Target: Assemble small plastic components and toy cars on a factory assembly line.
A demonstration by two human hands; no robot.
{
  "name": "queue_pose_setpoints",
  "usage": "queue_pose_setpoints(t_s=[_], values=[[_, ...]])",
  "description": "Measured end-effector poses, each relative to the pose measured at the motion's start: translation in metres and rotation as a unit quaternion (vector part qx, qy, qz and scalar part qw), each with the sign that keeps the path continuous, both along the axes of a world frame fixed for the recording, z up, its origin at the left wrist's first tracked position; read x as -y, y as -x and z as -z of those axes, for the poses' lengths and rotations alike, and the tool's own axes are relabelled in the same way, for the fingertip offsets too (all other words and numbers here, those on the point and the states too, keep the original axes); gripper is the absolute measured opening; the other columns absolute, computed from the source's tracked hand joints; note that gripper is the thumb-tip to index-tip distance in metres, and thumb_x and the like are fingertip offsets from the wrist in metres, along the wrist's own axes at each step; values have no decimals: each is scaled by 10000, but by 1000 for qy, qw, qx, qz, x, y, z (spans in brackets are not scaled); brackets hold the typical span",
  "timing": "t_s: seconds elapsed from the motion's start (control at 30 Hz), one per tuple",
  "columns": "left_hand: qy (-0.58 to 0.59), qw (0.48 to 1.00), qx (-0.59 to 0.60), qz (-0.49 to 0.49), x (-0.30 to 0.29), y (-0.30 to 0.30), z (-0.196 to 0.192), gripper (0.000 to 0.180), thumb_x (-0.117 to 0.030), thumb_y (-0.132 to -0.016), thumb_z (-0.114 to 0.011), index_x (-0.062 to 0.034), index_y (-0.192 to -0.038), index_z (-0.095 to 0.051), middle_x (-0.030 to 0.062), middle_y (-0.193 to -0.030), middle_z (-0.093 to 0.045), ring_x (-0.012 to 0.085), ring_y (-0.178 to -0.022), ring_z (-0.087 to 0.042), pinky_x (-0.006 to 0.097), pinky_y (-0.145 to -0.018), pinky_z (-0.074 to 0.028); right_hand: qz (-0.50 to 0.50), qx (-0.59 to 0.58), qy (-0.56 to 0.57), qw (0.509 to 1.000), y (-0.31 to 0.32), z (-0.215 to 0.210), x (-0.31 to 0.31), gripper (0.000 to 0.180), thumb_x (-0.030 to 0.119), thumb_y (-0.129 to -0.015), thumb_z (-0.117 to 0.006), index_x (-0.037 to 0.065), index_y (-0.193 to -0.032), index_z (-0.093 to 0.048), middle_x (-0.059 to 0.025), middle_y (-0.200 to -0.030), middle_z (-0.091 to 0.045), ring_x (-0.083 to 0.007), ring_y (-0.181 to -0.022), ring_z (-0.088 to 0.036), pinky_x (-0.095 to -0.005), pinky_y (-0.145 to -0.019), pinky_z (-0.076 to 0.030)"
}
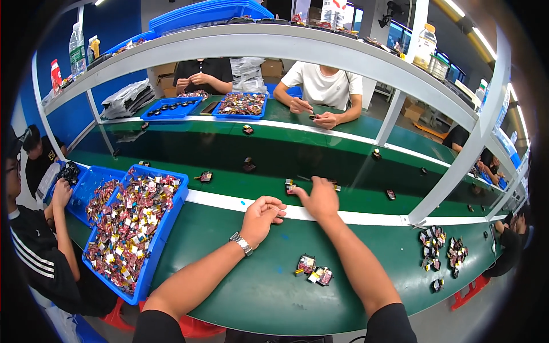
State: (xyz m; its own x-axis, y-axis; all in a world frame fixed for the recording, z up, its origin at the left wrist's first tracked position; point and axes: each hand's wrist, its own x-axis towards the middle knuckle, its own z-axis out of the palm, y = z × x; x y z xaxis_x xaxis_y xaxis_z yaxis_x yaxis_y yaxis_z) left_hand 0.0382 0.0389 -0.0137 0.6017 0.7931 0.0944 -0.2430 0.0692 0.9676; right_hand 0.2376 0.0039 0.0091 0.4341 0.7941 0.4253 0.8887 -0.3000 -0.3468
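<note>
A long green work table [251, 297] curves across the lower half, edged by a white strip [366, 218] at the centre, with a green conveyor belt [229, 151] beyond it. A pale grey shelf frame [274, 43] arches overhead from nine o'clock to three o'clock on slanted posts [457, 166]. A blue wall [111, 26] stands at eleven o'clock. Ceiling strip lights [457, 8] glow at one o'clock.

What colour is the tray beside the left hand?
Blue. The tray of small parts shows best in the head view, left of the left hand.
</note>
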Motion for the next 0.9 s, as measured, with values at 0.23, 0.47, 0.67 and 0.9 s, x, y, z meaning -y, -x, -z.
queue_pose_setpoints(t_s=[0.23,0.47,0.67,0.9], values=[[6,994,9,-106,3,-2,-5,204,-35,-960,-516,-18,-1163,-519,131,-1195,-626,152,-913,-633,287,-745,-566,-63,-2,-63,996,14,21,-11,570,228,-765,-780,-27,-1230,-572,-184,-1078,-640,-361,-1027,-593,-426,-902,-506],[48,977,79,189,18,12,-22,366,-306,-1072,-439,-35,-1293,-548,107,-1199,-622,174,-1012,-615,346,-842,-531,-311,177,-128,925,38,-39,116,644,33,-688,-713,141,-1316,-620,-116,-1076,-598,-277,-928,-596,-377,-805,-534],[-128,967,44,218,45,10,-23,301,-217,-1026,-548,-8,-1228,-628,144,-1314,-584,183,-1134,-576,360,-896,-518,-297,236,-142,914,30,-34,148,648,64,-683,-735,256,-1297,-657,-99,-1104,-602,-268,-903,-609,-356,-771,-532],[-298,941,92,132,61,11,-31,219,-150,-966,-650,7,-1118,-650,190,-1250,-600,255,-1166,-579,395,-1003,-479,-334,196,-181,904,26,-29,145,608,53,-776,-662,306,-1328,-632,-77,-1050,-608,-203,-848,-609,-325,-722,-523]])
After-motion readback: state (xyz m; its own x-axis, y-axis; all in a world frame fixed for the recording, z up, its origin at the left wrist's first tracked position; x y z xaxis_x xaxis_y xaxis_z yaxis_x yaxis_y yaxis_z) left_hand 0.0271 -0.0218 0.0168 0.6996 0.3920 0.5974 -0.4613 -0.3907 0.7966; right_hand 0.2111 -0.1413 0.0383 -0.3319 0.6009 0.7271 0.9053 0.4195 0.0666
